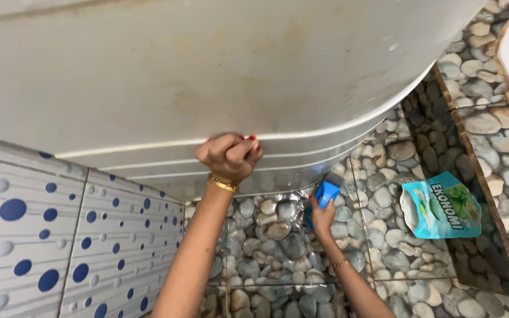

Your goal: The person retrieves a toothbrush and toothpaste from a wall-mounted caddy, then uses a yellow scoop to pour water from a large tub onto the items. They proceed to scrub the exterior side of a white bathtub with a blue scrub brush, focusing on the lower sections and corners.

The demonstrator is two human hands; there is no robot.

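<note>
Gripping the rim of a large white tub (207,76), the left hand (229,156) is curled tight over a raised band that runs along the tub's rounded side, fingers folded and nails just showing at the top edge; a gold bangle (223,185) sits at the wrist. The right hand (321,217) is wrapped firmly round the handle of a blue scrubbing brush (327,191), held lower and to the right of the other hand. The brush points up and slightly right from the fist, its bristled head meeting the underside of the tub's curved lower edge, where the wall bends away toward the corner. So the brush lies below and to the right of the bracing hand, its long axis nearly upright in the picture, and the right hand alone is on it; the left is well apart from the brush, steadying the tub. A thin bracelet shows on the right forearm. Beneath both arms spreads a floor of pebble-pattern tiles (384,235) that looks wet and shiny near the brush. To the right, a turquoise pouch (442,206) of the refill kind lies flat on the tiles, near a step faced in the same pattern. At left, a wall of white tiles with blue dots (36,235) meets the floor.
</note>
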